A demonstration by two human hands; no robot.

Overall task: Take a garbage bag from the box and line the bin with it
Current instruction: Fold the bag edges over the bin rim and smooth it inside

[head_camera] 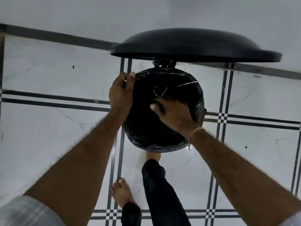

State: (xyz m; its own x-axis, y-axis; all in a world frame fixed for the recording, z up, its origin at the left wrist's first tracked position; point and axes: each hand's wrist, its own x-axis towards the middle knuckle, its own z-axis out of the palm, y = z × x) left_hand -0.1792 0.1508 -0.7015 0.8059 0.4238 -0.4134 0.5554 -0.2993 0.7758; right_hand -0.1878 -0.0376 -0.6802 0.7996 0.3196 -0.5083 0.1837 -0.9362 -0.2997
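The bin [164, 150] is standing on a white marble-look floor [48, 136] that is carrying paired black inlay stripes, which are crossing in small checker patterns on the right and near sides. A plain white wall [81, 12] is rising at the far side, and a dark skirting strip [57, 35] is running along its base. The lid [195, 44] is standing raised at the far edge of the bin. The black garbage bag [146, 124] is sitting inside the bin, with its edge folding over the rim. The left hand [120, 93] is pinching the bag against the far-left rim – thumb on top, fingers curling outside. The right hand [174, 111] is reaching into the bag on the right side with its thumb spread; its fingers are lying in shadow, so the grip cannot be determined. One bare foot [121, 191] is resting on the near floor.
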